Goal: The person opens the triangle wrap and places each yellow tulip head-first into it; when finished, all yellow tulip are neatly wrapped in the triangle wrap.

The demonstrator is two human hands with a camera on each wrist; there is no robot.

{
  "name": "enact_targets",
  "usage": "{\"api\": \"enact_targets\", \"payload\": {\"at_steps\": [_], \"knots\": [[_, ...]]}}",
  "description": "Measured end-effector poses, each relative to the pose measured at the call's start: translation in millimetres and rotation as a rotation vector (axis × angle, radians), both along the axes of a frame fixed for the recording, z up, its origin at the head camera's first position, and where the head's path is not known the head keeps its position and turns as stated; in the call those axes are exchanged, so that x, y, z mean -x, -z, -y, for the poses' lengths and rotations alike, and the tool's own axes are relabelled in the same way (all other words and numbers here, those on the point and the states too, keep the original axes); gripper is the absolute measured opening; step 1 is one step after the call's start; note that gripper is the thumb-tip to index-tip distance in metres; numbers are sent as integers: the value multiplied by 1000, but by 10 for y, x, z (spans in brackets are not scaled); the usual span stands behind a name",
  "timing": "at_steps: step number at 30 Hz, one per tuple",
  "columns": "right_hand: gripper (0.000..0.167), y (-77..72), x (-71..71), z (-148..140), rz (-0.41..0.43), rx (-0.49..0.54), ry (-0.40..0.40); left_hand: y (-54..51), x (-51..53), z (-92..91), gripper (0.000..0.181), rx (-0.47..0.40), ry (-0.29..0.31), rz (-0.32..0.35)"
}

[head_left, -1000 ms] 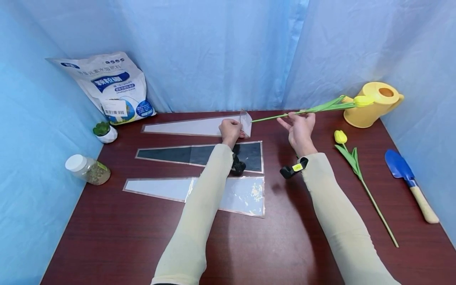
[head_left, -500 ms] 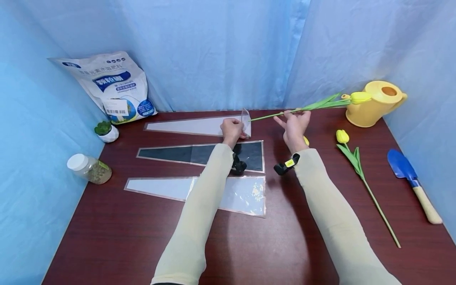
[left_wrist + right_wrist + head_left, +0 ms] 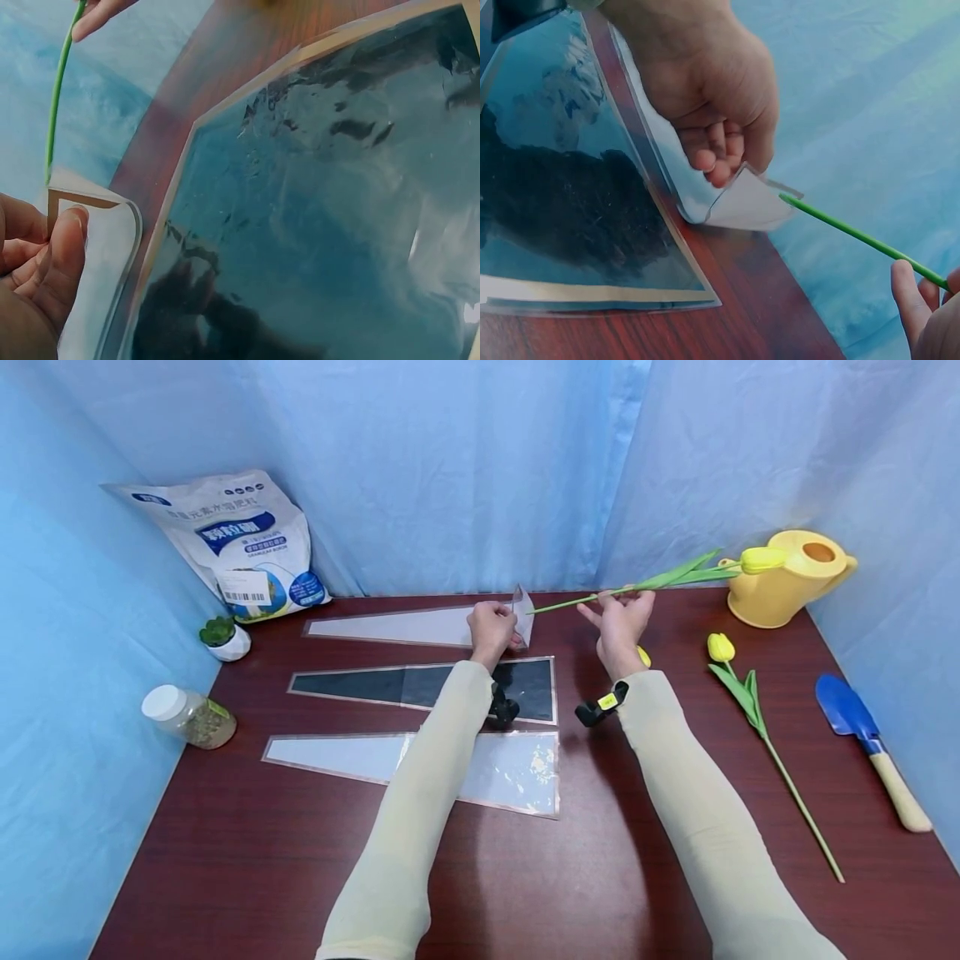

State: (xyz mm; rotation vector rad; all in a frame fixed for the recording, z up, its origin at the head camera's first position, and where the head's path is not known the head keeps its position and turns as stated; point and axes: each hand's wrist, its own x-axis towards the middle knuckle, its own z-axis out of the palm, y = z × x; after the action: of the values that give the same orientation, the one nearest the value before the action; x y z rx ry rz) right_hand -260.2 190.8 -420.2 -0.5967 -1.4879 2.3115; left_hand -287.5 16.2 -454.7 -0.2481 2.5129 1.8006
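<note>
The left hand [image 3: 491, 631] pinches the wide end of the white tapered sleeve [image 3: 397, 627] at the back, and its edge is lifted off the table. In the left wrist view thumb and fingers grip the sleeve's corner [image 3: 94, 201]. The right hand [image 3: 622, 625] holds a yellow tulip [image 3: 762, 560] by its green stem [image 3: 558, 606], bloom toward the right. In the right wrist view the stem's tip [image 3: 791, 201] is at the sleeve's raised end [image 3: 754, 202]; whether it is inside, I cannot tell.
Nearer lie a black sleeve [image 3: 360, 682] and another white sleeve [image 3: 330, 752]. On the left stand a bag [image 3: 240, 543], a potted succulent [image 3: 228, 642] and a jar [image 3: 195, 720]. To the right are a watering can [image 3: 772, 597], a second tulip [image 3: 783, 768] and a blue trowel [image 3: 847, 706].
The right hand has shifted left with the tulip, bringing the stem's tip closer to the sleeve. The left hand has raised the sleeve's end slightly.
</note>
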Motion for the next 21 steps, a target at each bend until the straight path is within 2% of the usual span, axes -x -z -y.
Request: {"api": "enact_targets", "payload": {"at_steps": [5, 14, 21], "knots": [[30, 33, 8, 4, -4, -12, 25, -72, -24, -19, 14, 33, 24, -30], [27, 87, 11, 31, 40, -94, 27, -163, -57, -83, 18, 102, 83, -113], [39, 88, 10, 80, 70, -146, 22, -238, -83, -149, 18, 156, 106, -141]]}}
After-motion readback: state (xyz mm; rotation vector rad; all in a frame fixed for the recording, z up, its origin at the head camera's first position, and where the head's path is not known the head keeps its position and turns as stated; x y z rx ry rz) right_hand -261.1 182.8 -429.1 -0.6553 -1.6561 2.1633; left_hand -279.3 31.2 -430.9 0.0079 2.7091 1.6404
